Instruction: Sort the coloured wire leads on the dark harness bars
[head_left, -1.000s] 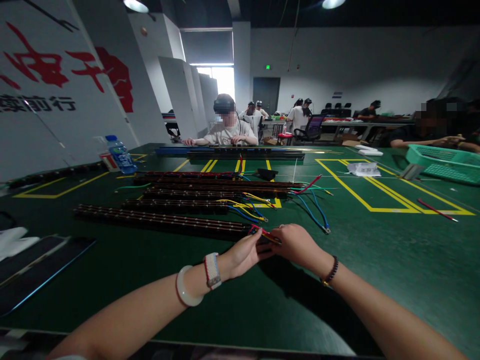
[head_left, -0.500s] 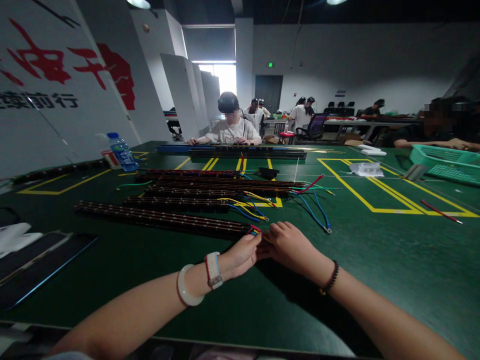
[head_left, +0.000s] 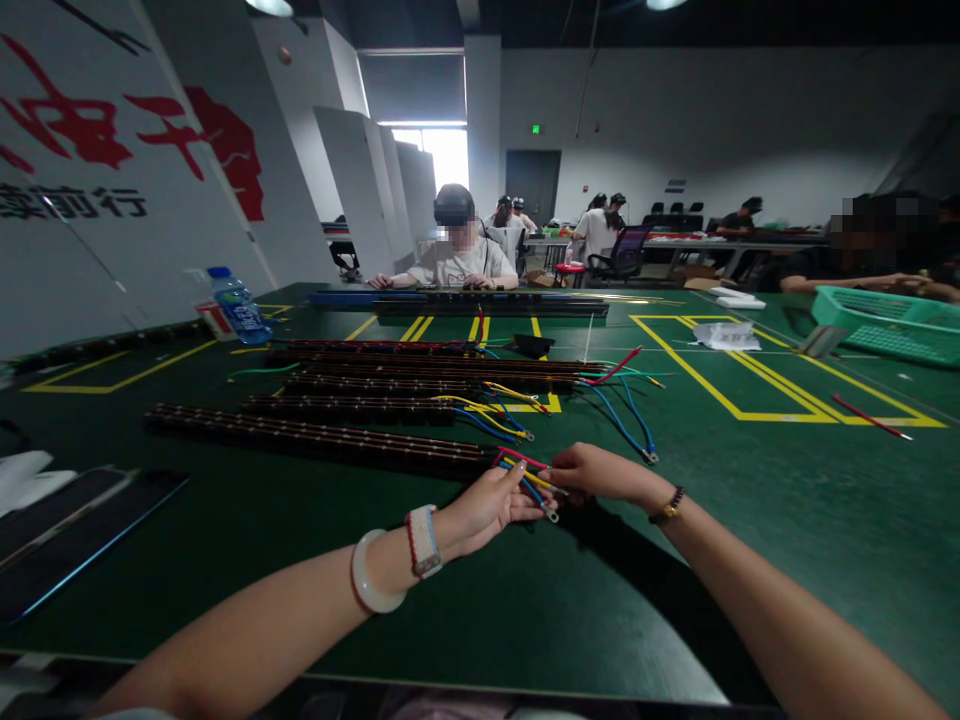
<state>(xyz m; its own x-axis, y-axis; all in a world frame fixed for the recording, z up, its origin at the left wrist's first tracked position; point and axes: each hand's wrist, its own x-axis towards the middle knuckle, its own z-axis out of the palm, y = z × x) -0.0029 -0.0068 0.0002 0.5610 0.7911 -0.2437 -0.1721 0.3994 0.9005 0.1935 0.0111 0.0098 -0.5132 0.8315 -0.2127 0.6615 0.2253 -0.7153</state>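
Observation:
The nearest long black strip (head_left: 322,438), with copper-coloured lines along it, lies slantwise on the green table. From its right end come a red wire (head_left: 525,458), a yellow wire (head_left: 531,476) and a blue wire (head_left: 534,494) with a metal ring lug. My left hand (head_left: 486,512) is closed on the yellow and blue wires, thumb on top and fingers beneath. Pinched fingers of my right hand (head_left: 596,472) meet the red wire's far end, which they hide. Behind lie several similar strips (head_left: 360,405) with coloured wires.
At left are a dark tablet-like panel (head_left: 90,530) and a water bottle (head_left: 238,308). A green basket (head_left: 885,325), a plastic packet (head_left: 726,336) and a loose red wire (head_left: 870,416) lie at right. A co-worker (head_left: 457,250) sits opposite.
My right hand has shifted right and turned, drawing away from my left hand. The red, yellow and blue wires, earlier mostly covered by the hands, now show fanned out between them.

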